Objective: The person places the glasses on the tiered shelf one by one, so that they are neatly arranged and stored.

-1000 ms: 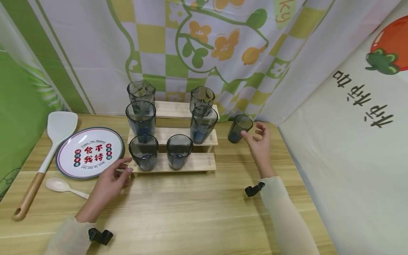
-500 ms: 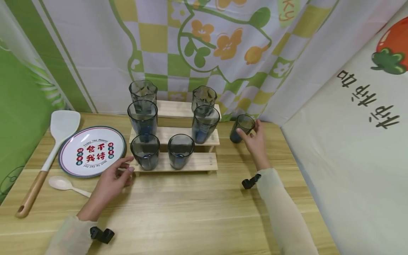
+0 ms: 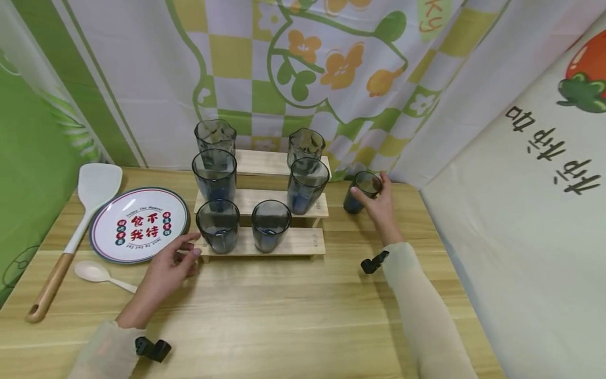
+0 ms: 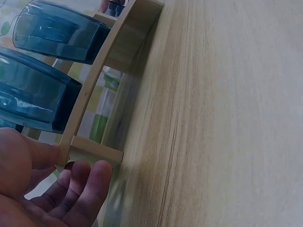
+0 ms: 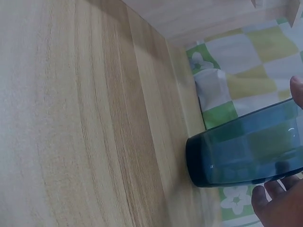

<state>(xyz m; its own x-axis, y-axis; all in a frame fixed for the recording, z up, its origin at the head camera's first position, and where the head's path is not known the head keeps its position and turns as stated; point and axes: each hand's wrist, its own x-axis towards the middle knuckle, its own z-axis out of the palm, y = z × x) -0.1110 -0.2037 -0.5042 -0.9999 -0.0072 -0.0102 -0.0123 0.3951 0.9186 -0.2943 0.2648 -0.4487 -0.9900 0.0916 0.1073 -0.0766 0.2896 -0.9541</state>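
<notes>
My right hand point(image 3: 382, 210) holds a smoky blue-grey drinking glass point(image 3: 352, 205) at the right of the table, thumb on one side and fingers on the other. In the right wrist view the glass point(image 5: 241, 151) has its base at the tabletop. At the left end of a three-tier wooden stand point(image 3: 305, 242), my left hand point(image 3: 165, 273) pinches the lowest board. The left wrist view has the thumb at the board's edge and curled fingers point(image 4: 97, 184) by its leg. Two glasses stand on each tier, the top pair wavy-rimmed; the front glass point(image 3: 271, 226) sits mid-board.
Left of the stand lie a white plate point(image 3: 165, 197) with red lettering, a white spatula point(image 3: 97, 184) with a wooden handle, and a pale spoon point(image 3: 92, 271). A patterned curtain point(image 3: 232, 58) hangs behind the table, and a white wall panel point(image 3: 511, 210) borders its right side.
My right hand has moved in around the separate glass, its fingers going from beside it to closed about it. The left hand stays at the stand; the head view shifts slightly.
</notes>
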